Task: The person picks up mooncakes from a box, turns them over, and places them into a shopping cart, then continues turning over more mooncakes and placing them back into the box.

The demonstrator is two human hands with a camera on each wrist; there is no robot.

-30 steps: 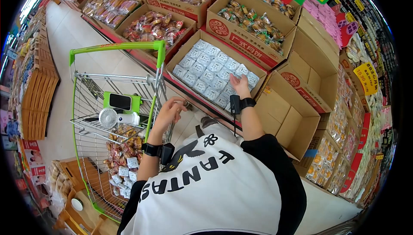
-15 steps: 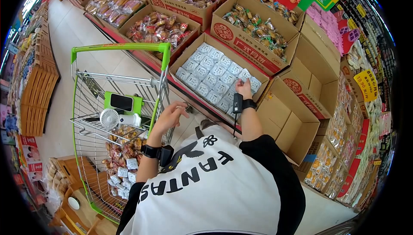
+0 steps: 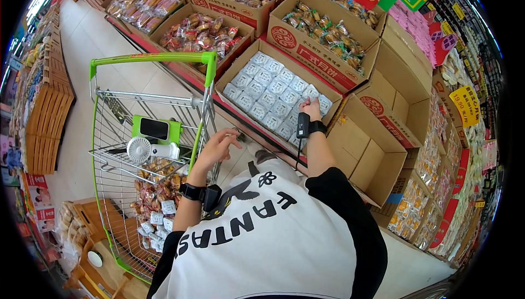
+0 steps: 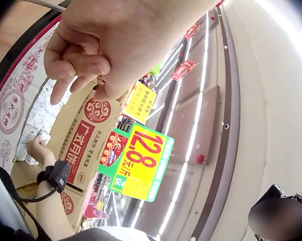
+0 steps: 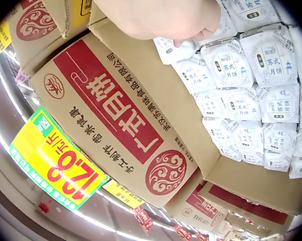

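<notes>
Rows of white-wrapped mooncakes fill a shallow cardboard box in front of the person. The right hand is over the right end of the rows, with its fingers curled against a wrapped mooncake there. Its fingertips are partly hidden behind the hand in the right wrist view. The left hand hangs beside the shopping cart, fingers loosely bent and holding nothing; the left wrist view shows its curled fingers close up.
Inside the cart lie bagged goods, several white-wrapped mooncakes, a small white fan and a phone. Behind the white rows stands a taller labelled box of wrapped pastries. A bare-bottomed box sits to the right.
The right hand has gone from spread fingers above the mooncakes to curled fingers at one of them. The left hand has stayed nearly still beside the cart.
</notes>
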